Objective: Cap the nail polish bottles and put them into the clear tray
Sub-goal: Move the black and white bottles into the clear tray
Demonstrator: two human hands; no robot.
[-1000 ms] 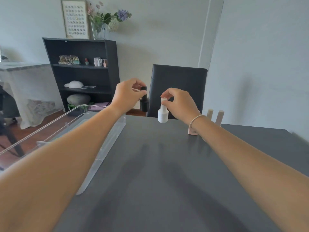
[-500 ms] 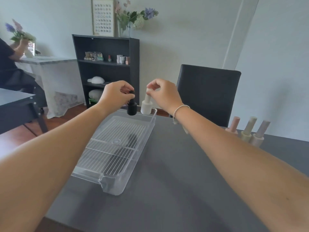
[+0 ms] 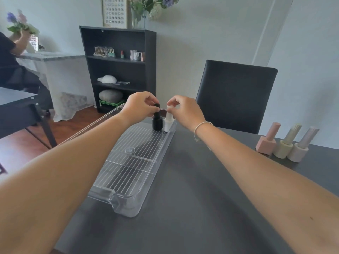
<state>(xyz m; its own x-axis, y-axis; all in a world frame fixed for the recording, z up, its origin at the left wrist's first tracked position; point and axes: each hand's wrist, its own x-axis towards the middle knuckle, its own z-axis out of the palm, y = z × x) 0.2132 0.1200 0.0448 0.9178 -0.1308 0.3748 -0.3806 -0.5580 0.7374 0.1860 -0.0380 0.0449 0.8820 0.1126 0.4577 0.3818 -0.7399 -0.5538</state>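
Your two bare arms reach forward over a dark grey table. Your left hand has its fingertips pinched closed on the cap of a black nail polish bottle, a squat round bottle with a tall narrow cap. Your right hand, with a thin white bracelet at the wrist, pinches the cap of a white nail polish bottle of the same shape. Both bottles stand upright, side by side and touching or nearly so, at the far right corner inside the clear tray. The tray is long, transparent plastic with a ribbed floor and low walls, and lies at the table's left side. Well apart on the right of the table stand three more capped bottles in a row: a square pink bottle, a round pale yellow bottle and a round pale pink bottle.
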